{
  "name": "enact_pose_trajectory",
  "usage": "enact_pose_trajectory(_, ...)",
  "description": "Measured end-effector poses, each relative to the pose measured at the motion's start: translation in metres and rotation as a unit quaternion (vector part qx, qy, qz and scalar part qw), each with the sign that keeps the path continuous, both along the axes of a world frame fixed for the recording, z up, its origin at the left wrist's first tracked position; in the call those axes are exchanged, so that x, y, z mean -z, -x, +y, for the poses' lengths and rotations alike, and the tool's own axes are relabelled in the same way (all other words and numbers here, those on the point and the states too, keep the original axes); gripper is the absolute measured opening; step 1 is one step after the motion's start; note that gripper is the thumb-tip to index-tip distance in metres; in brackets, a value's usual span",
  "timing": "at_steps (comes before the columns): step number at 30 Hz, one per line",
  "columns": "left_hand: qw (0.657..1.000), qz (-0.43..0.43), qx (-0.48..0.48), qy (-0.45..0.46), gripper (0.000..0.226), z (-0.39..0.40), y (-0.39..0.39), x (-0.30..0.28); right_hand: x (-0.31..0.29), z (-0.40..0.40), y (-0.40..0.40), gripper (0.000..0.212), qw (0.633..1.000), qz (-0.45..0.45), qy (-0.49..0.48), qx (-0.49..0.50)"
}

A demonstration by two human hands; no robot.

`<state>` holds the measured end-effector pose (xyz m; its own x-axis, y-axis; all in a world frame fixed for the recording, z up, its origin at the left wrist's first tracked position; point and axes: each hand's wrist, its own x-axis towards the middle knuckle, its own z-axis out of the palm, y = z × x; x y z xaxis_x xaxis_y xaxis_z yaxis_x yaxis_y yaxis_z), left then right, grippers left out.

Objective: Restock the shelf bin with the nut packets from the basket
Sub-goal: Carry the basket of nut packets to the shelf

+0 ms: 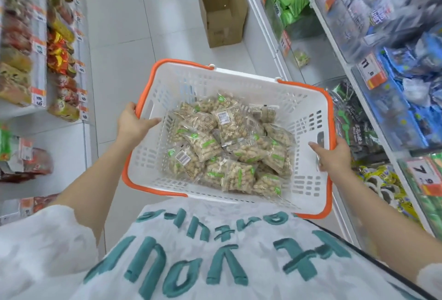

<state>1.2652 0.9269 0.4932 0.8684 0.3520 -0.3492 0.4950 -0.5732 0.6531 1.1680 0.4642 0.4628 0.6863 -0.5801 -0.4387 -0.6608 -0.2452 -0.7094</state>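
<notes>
Both hands [134, 124] [332, 154] clamped on basket [299, 108] rims, nut packets [224, 146] heaped, shelf bin blurred.

Right shelves [358, 24] badly blurred so pkg labels & price tags [372, 73] mostly unreadable, left shelves [21, 44] cut by frame edge, lower nut packets [229, 142] buried under top layer, left hand [134, 124] thumb hidden behind basket [239, 79] rim, both elbows out of frame.

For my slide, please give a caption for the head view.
Both hands, left and right, hold a white basket of nut packets beside store shelves.
</notes>
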Motion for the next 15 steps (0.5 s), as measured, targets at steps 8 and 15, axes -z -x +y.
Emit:
enact_pose_trajectory(8,1.000,0.006,0.027,0.000,0.048,0.003,-0.112,0.005,-0.008,0.007,-0.090,0.040,1.000,0.007,0.014,0.021)
enact_pose_trajectory(15,0.995,0.011,0.099,-0.002,0.046,-0.010,-0.225,0.007,0.001,0.014,-0.137,0.042,0.995,0.000,0.017,0.095)
